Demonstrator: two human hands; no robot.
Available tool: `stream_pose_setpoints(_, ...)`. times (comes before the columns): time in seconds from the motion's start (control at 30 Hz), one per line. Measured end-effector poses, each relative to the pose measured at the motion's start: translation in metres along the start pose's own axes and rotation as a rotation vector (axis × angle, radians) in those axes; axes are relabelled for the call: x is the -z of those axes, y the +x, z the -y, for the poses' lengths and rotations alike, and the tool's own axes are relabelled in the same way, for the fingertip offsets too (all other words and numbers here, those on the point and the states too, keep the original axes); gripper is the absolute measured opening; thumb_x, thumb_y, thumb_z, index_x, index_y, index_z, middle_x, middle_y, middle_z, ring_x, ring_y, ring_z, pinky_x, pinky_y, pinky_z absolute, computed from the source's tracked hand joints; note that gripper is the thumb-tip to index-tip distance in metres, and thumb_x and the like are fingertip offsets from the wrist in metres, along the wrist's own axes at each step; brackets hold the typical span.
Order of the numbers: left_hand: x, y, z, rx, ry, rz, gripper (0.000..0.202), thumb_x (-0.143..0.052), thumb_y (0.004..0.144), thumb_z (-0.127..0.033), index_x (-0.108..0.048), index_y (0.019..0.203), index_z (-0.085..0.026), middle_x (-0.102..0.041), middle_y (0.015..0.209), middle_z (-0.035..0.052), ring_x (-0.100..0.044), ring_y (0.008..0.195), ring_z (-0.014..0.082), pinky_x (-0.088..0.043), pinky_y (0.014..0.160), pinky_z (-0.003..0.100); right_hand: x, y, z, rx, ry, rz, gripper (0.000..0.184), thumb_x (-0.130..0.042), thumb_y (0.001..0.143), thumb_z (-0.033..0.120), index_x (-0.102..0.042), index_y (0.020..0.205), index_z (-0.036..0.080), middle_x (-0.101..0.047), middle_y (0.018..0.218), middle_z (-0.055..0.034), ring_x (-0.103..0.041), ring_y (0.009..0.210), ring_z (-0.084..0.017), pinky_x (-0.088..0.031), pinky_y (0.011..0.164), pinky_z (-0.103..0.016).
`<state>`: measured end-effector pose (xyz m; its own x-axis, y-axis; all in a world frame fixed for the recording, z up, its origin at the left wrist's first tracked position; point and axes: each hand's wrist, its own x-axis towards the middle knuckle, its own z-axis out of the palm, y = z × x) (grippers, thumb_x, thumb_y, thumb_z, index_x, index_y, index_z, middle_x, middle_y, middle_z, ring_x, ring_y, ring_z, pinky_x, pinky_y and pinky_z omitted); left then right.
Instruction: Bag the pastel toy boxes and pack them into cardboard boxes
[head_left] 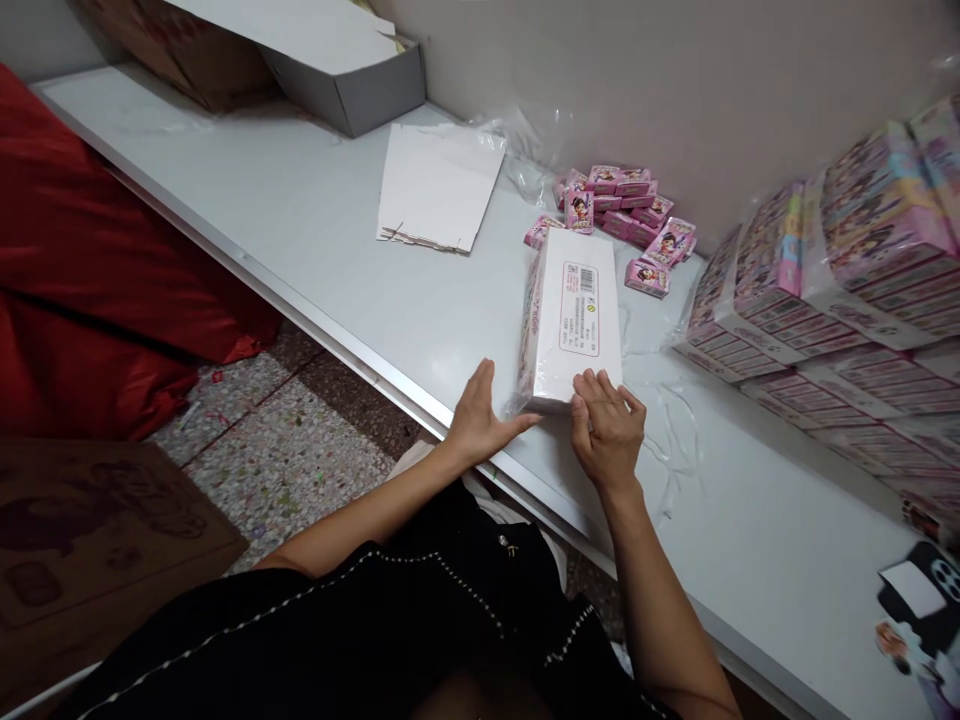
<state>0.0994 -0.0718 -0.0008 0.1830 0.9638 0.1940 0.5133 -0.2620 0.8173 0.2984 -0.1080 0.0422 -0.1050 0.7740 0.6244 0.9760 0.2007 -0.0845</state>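
A white box [559,330] in clear plastic wrap lies on the white table in front of me, its printed label and barcode facing up. My right hand [606,425] rests on the near right corner of the box, fingers stretched over its top. Beside the near left corner is my left hand [484,418], thumb spread away from the fingers. The thumb tip reaches the wrap at the near edge; whether it presses there I cannot tell. Just beyond the box sits a pile of small pink boxes [619,205].
Wrapped packs of printed boxes [810,270] are stacked at the right. White cardboard sheets [439,190] lie left of the pink pile, with a grey box [352,85] behind. A phone [926,590] lies at the lower right. A brown carton [105,550] stands at the lower left.
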Motion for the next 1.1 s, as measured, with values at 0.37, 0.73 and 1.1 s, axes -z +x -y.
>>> stream_pose_setpoints(0.37, -0.044, 0.000, -0.027, -0.314, -0.147, -0.080, 0.066, -0.043, 0.102, -0.030, -0.011, 0.159, -0.027, -0.033, 0.158, 0.0131, -0.038, 0.145, 0.0254, -0.045, 0.115, 0.050, -0.009, -0.014, -0.001, -0.198, 0.135, -0.087, 0.054, -0.046, 0.100, 0.026, -0.036, 0.153, 0.022, -0.051, 0.146, -0.0141, -0.048, 0.137, -0.025, -0.042, 0.110, -0.049)
stream_pose_setpoints(0.73, -0.052, 0.002, -0.017, -0.292, -0.226, -0.052, 0.064, -0.041, 0.102, -0.027, -0.012, 0.159, -0.033, -0.033, 0.159, 0.0049, -0.041, 0.143, 0.0249, -0.046, 0.115, 0.052, -0.024, -0.041, -0.017, -0.860, 0.643, -0.111, 0.060, -0.045, 0.096, 0.058, -0.059, 0.134, 0.013, -0.066, 0.127, -0.0161, -0.061, 0.118, -0.026, -0.050, 0.098, -0.041)
stream_pose_setpoints(1.1, -0.036, 0.009, -0.037, -0.392, -0.040, -0.079, 0.059, -0.034, 0.104, -0.031, -0.010, 0.159, -0.030, -0.037, 0.157, 0.0122, -0.037, 0.145, 0.0264, -0.039, 0.115, 0.057, -0.032, -0.038, 0.009, -1.079, 1.033, -0.273, 0.066, -0.043, 0.091, 0.070, -0.067, 0.113, 0.013, -0.070, 0.115, -0.0140, -0.063, 0.111, -0.024, -0.049, 0.097, -0.038)
